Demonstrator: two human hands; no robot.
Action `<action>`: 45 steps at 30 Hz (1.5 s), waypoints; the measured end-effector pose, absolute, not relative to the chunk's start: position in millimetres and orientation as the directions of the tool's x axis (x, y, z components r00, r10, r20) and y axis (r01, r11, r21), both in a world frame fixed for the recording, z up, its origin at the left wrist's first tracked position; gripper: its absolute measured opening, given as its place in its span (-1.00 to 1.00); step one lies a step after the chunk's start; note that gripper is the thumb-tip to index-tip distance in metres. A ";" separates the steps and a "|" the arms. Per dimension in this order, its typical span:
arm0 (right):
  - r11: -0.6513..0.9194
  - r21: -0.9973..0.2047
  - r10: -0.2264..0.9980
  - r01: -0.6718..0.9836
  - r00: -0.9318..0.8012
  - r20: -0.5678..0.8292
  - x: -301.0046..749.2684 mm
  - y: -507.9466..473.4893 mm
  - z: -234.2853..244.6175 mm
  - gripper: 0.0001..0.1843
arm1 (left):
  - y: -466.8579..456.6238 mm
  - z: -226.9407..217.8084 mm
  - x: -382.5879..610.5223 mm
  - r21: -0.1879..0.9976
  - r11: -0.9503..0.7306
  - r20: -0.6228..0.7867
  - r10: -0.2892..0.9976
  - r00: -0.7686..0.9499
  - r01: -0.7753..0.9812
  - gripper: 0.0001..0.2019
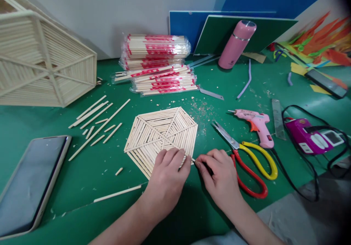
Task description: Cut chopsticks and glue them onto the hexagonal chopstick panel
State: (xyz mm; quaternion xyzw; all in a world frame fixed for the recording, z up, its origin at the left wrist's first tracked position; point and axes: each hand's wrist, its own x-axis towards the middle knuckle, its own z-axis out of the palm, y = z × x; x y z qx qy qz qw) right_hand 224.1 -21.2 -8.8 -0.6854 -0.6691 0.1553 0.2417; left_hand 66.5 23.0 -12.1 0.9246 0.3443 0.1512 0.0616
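Note:
A hexagonal panel of wooden sticks (156, 131), with thicker sticks crossing at its centre, lies flat on the green table. My left hand (167, 179) is over its lower right edge, fingers bent and close together, gripping and pressing the panel there. Just right of that edge my right hand (219, 172) is closed in a pinch on a thin wooden stick (193, 160); only a short pale bit of it shows. Scissors (236, 144) with one red and one yellow handle lie beside my right hand, blades partly apart.
Loose sticks (100, 128) and a phone (33, 183) lie left. Packed chopsticks (159, 58), a pink bottle (237, 44) and a blade (211, 93) are behind. A pink glue gun (255, 122), ruler (278, 119) and corded purple device (312, 135) sit right. A large stick structure (49, 68) stands back left.

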 end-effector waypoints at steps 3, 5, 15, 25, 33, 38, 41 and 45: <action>0.017 -0.539 0.991 0.842 0.056 0.120 223.9 -20.1 -8.2 -0.84 | 22.8 -12.3 66.2 0.226 -0.755 0.235 0.655 0.718 0.616 -0.76; 0.019 -0.542 0.991 0.840 0.056 0.123 223.8 -19.9 -7.7 -0.83 | 22.7 -12.1 66.2 0.230 -0.754 0.231 0.657 0.718 0.615 -0.75; 0.029 -0.545 0.990 0.838 0.050 0.130 224.5 -21.2 -8.7 -0.84 | 24.2 -12.5 66.9 0.214 -0.760 0.249 0.650 0.718 0.614 -0.75; 0.030 -0.550 0.991 0.834 0.047 0.126 224.4 -21.1 -9.1 -0.85 | 23.6 -10.8 67.0 0.197 -0.761 0.252 0.649 0.718 0.618 -0.77; 0.043 -0.561 0.989 0.827 0.046 0.143 225.6 -21.0 -11.3 -0.86 | 23.3 -11.7 66.4 0.242 -0.748 0.254 0.664 0.703 0.618 -0.77; 0.060 -0.588 0.985 0.807 0.047 0.165 229.0 -23.3 -13.3 -0.87 | 24.1 -9.9 65.5 0.283 -0.740 0.278 0.672 0.686 0.611 -0.75; 0.073 -0.590 0.984 0.804 0.039 0.175 230.7 -24.2 -13.2 -0.85 | 24.7 -6.7 66.1 0.280 -0.738 0.285 0.674 0.681 0.614 -0.76; 0.093 -0.586 0.981 0.805 0.026 0.191 230.2 -23.7 -12.4 -0.86 | 24.8 -4.0 67.5 0.282 -0.729 0.272 0.684 0.677 0.624 -0.78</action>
